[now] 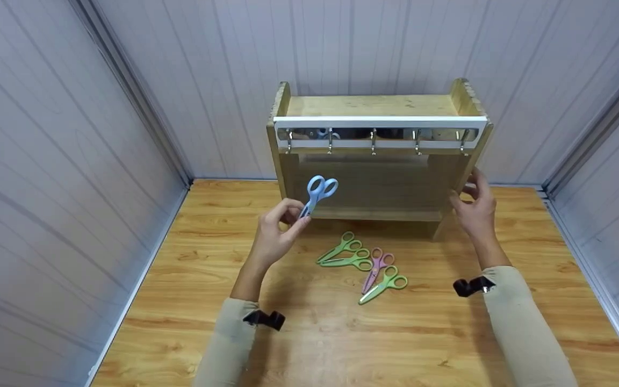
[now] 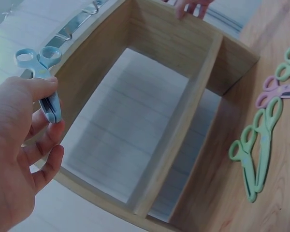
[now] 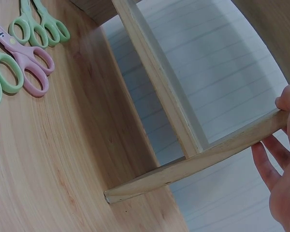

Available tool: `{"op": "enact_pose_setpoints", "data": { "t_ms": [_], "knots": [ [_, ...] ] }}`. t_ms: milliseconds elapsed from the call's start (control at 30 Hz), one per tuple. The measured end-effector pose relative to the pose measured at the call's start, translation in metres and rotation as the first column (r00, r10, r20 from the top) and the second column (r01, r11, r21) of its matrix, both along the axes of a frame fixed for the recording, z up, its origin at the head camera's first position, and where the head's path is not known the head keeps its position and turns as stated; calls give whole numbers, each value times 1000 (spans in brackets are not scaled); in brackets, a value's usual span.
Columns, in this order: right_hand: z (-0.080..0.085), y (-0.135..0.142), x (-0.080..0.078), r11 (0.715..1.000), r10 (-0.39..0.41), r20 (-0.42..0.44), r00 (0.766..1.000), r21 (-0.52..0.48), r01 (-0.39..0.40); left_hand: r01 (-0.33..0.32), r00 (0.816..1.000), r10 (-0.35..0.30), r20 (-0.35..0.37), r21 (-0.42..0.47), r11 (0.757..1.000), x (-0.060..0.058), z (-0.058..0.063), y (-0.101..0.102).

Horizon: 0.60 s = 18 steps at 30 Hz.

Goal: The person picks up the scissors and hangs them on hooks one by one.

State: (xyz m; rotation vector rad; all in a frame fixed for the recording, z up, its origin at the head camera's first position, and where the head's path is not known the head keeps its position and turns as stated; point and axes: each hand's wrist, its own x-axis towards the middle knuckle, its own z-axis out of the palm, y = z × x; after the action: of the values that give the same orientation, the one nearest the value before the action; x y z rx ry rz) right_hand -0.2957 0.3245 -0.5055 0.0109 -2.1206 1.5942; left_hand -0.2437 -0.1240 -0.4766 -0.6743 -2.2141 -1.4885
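Observation:
Blue scissors [image 1: 316, 194] are pinched by the blade end between the thumb and fingers of my left hand [image 1: 277, 228], handle loops up, in front of the wooden shelf [image 1: 368, 183]. In the left wrist view, the blue scissors [image 2: 44, 77] overlap the shelf's upper edge near the hooks. My right hand [image 1: 476, 207] grips the shelf's right side panel; in the right wrist view, that panel [image 3: 198, 164] lies between thumb and fingers. Along the shelf's top front runs a white rail [image 1: 379, 122] with several metal hooks [image 1: 373, 141], none bearing scissors.
On the wood-grain surface [image 1: 309, 333] before the shelf lie two green scissors [image 1: 347, 262] close together, pink scissors [image 1: 376, 269] and another green pair [image 1: 384, 285]. Pale panelled walls [image 1: 223, 80] stand behind and at both sides.

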Motion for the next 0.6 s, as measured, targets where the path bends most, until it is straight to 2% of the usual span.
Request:
{"op": "enact_pose_setpoints", "data": {
  "t_ms": [600],
  "knots": [
    [0,1,-1,1000,-2,33,999,14,2,-45,999,44,16,61,997,-7,20,-13]
  ]
}}
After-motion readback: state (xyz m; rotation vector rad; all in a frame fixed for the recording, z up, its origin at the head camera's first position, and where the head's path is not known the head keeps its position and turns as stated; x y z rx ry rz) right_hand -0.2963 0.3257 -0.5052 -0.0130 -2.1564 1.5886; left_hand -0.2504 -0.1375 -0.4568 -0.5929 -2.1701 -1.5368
